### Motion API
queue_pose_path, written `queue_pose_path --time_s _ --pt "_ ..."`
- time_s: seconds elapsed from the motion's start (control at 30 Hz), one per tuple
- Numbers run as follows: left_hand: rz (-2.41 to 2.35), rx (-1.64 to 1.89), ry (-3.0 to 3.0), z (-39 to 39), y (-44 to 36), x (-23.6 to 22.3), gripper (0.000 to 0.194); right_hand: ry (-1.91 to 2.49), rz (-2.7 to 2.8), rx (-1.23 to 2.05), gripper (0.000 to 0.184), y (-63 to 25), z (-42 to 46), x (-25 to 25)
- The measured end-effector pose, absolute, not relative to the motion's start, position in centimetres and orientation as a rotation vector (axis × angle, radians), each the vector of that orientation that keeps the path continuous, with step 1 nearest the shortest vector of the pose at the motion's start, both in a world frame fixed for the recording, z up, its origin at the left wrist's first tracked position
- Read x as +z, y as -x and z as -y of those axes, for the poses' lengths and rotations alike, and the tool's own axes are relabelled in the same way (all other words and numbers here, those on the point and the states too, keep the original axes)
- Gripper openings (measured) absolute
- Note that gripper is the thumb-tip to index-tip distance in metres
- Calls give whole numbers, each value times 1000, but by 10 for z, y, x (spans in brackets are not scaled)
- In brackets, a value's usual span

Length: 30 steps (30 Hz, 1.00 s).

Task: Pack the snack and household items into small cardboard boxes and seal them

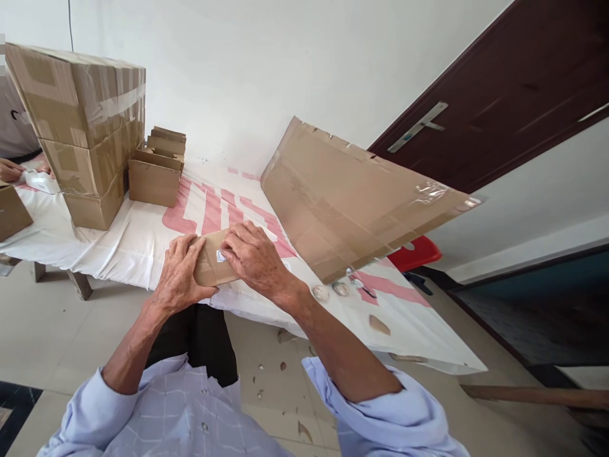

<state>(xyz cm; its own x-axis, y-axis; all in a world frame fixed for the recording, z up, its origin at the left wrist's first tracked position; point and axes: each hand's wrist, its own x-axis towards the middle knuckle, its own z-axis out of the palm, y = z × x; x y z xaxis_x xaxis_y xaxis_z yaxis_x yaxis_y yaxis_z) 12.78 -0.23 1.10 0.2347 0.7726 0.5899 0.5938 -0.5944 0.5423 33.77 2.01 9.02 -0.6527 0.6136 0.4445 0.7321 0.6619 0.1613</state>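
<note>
White wall (247,70), dark red door (504,82) and a table cover (143,244), white with red markings, are recorded in the head view. Item, principal: one small cardboard box (208,265), set directly between the two hands at the near table edge; long axis run from the left fingers towards the right, slightly raised at the right end. Whether it is rested on the table cannot be told. Left hand (178,270): closed about the box's left end, thumb laid along the near edge. Right hand (254,257): fingers bunched over the right part, touching a small label (221,256); whether it is pinched cannot be told. Nearest to the label: right fingertips. Beyond the left fingers: stacked cartons (102,158). Beyond the right: one large cardboard sheet (352,197).
</note>
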Motion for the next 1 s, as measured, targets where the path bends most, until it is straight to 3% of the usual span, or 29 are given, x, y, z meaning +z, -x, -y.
queue_pose_path --time_s 0.67,1.0 --pt "-1320 1267 -2320 2 -131 12 103 1144 2507 -488 21 -333 -17 86" --pt "-1238 1310 -2154 -12 -100 5 98 1061 2093 306 17 -338 2 112"
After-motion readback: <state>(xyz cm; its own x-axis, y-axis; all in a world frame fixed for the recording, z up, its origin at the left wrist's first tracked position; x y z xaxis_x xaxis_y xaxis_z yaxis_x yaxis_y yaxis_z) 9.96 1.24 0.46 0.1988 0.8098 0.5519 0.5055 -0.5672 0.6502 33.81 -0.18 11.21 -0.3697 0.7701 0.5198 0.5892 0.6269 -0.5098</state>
